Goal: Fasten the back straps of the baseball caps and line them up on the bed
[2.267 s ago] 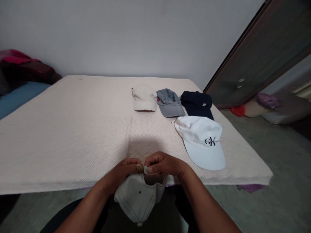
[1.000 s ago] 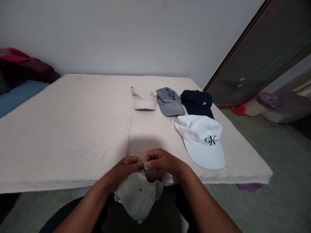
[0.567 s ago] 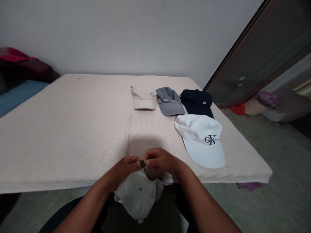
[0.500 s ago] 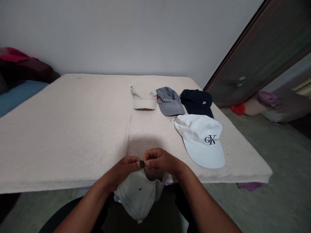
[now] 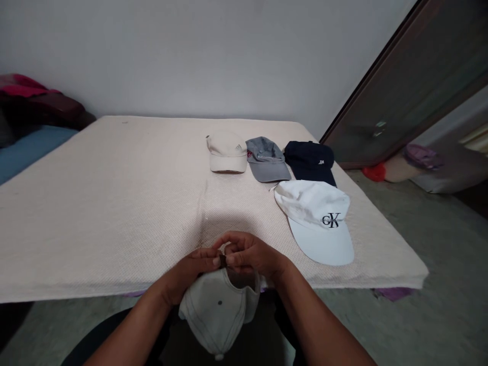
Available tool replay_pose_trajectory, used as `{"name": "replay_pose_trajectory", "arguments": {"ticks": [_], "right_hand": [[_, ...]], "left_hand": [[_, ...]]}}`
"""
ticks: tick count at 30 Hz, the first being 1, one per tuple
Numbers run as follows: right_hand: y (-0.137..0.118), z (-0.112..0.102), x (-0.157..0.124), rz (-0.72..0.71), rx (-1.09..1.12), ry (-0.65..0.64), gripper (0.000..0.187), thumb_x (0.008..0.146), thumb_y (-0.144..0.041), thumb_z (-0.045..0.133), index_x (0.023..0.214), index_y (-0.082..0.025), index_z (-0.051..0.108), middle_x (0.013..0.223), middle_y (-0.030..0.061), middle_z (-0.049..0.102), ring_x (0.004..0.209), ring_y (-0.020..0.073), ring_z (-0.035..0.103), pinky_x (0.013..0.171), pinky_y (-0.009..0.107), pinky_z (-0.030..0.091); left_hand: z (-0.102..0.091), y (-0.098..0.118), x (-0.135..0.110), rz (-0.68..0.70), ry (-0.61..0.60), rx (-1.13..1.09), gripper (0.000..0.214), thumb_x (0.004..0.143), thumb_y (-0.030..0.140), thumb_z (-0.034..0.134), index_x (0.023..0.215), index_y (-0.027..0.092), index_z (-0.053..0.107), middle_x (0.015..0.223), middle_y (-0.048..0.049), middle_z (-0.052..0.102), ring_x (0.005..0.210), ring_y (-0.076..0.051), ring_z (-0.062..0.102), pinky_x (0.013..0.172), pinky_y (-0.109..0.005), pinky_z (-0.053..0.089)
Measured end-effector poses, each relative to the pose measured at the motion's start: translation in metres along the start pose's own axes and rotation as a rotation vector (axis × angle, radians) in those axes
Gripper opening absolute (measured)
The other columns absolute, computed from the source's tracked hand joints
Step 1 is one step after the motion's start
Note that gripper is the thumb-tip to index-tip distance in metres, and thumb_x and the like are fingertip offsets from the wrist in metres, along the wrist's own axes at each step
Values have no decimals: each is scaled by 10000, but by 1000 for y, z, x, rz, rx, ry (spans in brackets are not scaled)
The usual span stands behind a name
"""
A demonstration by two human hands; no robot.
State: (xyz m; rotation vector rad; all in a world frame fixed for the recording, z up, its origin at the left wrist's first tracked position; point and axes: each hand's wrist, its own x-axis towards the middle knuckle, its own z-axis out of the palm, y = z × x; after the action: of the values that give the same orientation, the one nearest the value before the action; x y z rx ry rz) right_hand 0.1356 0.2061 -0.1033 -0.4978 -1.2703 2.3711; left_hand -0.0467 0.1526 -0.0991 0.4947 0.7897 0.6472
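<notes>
Over my lap, just before the near edge of the mattress, I hold an off-white cap [image 5: 217,315] by its back strap, crown hanging down. My left hand [image 5: 196,267] and my right hand [image 5: 249,254] meet above it, both pinching the small brown strap buckle [image 5: 223,261] between fingertips. The strap end is hidden between my fingers.
A cream-covered mattress [image 5: 114,203] fills the middle. On its right side lie a white cap with a dark logo [image 5: 316,221], a beige cap [image 5: 226,152], a grey cap [image 5: 267,160] and a navy cap [image 5: 310,161]. A framed panel [image 5: 412,86] leans at right; bedding lies far left.
The white strap end that showed between my fingers has been drawn in and is now covered. My hands have closed together slightly. The caps on the mattress have not moved.
</notes>
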Motion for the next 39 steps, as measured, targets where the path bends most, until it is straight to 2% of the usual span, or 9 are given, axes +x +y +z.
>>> {"name": "replay_pose_trajectory", "arguments": {"ticks": [3, 9, 13, 17, 23, 27, 33, 39], "right_hand": [[1, 0, 1, -11, -37, 23, 328, 750, -285, 668, 1028, -142, 570, 552, -57, 519, 372, 27, 371, 349, 151, 274], [-7, -9, -9, -3, -183, 189, 291, 842, -394, 530, 935, -122, 578, 627, 1, 588, 478, 73, 515, 438, 184, 366], [-7, -11, -12, 21, -179, 211, 252, 783, -365, 610, 744, -121, 556, 543, -34, 530, 420, 43, 425, 399, 167, 295], [-3, -9, -10, 50, -134, 169, 231, 729, -331, 661, 750, -118, 574, 478, -66, 476, 378, 27, 336, 369, 162, 224], [-5, -4, -8, 12, -70, 136, 220, 748, -327, 638, 760, -117, 572, 466, -68, 471, 365, 22, 315, 355, 164, 194], [-2, 0, -6, 24, -58, 151, 232, 720, -330, 666, 746, -124, 563, 466, -68, 486, 359, 23, 325, 352, 160, 205], [2, -2, -2, 52, -90, 165, 249, 705, -331, 678, 804, -136, 557, 474, -72, 499, 362, 28, 347, 351, 153, 223], [1, -2, 1, 50, -104, 200, 228, 697, -320, 677, 729, -141, 540, 455, -79, 464, 364, 29, 341, 348, 152, 227]], "left_hand": [[0, 0, 0, 26, 13, -10, 151, 756, 231, 646, 811, 94, 677, 697, -71, 663, 613, -134, 607, 599, -229, 434], [3, 9, 0, 116, 33, -113, 140, 742, 222, 640, 810, 101, 661, 724, -72, 661, 615, -136, 601, 602, -229, 447], [-1, 10, 0, 127, 75, -111, 145, 728, 222, 654, 788, 90, 661, 688, -59, 646, 569, -117, 579, 565, -215, 443], [-5, 5, 1, 105, 27, -110, 76, 699, 171, 672, 734, 112, 639, 638, -25, 621, 520, -89, 547, 510, -185, 409], [-2, 6, 0, 109, 101, -72, 128, 664, 196, 700, 728, 120, 619, 645, -16, 601, 536, -88, 533, 530, -194, 404], [3, 7, 0, 73, 109, 63, 152, 686, 255, 697, 693, 135, 604, 546, 24, 540, 450, -62, 445, 449, -179, 315], [5, 5, 1, 62, 141, 164, 189, 700, 317, 680, 686, 150, 592, 527, 42, 506, 423, -56, 383, 439, -192, 276], [3, 5, 1, 53, 204, 161, 172, 729, 313, 619, 679, 153, 583, 557, 31, 501, 484, -89, 402, 483, -214, 324]]}}
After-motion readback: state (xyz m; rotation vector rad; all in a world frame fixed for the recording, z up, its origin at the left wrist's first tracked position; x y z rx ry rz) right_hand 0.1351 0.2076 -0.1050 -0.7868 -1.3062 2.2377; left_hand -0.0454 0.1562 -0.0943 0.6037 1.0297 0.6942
